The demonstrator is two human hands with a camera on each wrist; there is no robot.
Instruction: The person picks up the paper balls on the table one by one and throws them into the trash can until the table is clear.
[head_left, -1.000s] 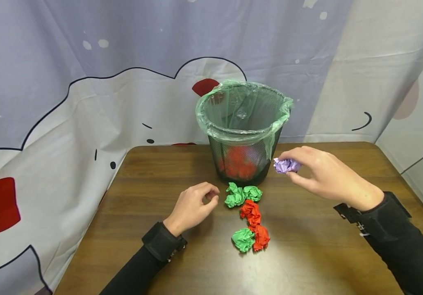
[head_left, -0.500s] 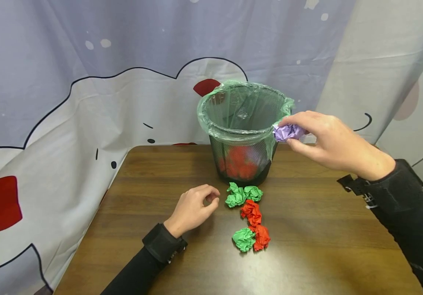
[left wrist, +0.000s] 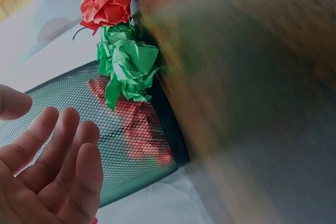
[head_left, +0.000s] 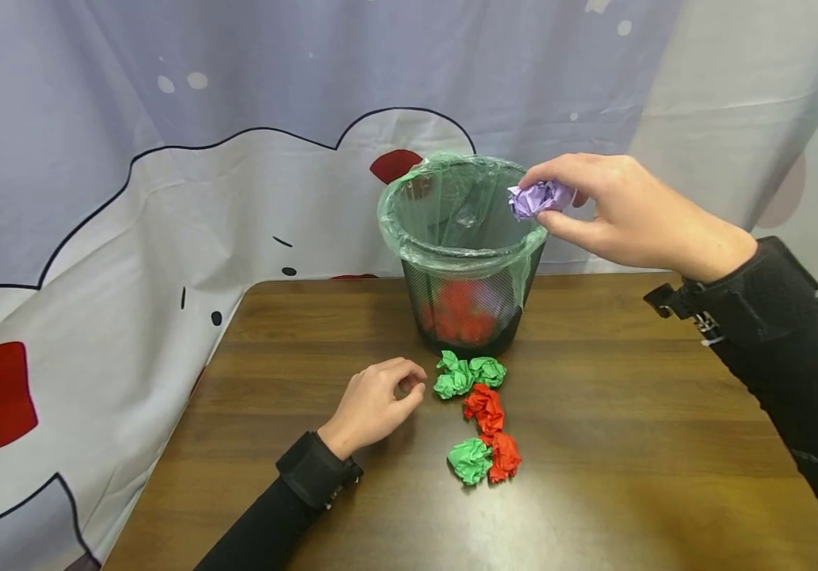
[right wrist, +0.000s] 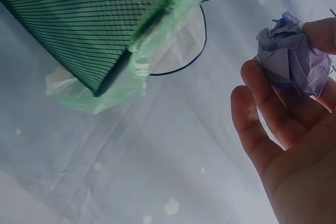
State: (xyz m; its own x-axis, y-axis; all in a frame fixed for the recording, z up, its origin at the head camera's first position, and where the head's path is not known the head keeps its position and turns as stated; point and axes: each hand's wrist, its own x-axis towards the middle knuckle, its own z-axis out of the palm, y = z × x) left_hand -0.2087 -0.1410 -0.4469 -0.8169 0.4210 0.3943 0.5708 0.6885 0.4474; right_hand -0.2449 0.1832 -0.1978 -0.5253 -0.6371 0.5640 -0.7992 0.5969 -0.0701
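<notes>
Between thumb and fingers, my right hand [head_left: 616, 206] pinches a crumpled purple paper ball [head_left: 540, 200] at the right side of the bin's rim. The black mesh wastebasket [head_left: 416, 293], lined with a green plastic bag [head_left: 426, 255], stands at the back of the table. Red and purple paper shows through its mesh. My left hand [head_left: 375, 403] rests by the table, fingers loosely curled and holding nothing, just left of the green paper balls [head_left: 455, 377]. In the right wrist view the purple ball [right wrist: 294, 59] sits against the fingertips, apart from the bin.
Two crumpled red paper balls [head_left: 484, 408] lie in front of the green ones, with another green ball [head_left: 470, 461] beside the nearer red one. A printed curtain [head_left: 252, 198] hangs behind the wooden table [head_left: 616, 412].
My right hand has lifted the purple paper ball from beside the bin up to rim height, then slightly left. The left hand and the balls on the table stay put.
</notes>
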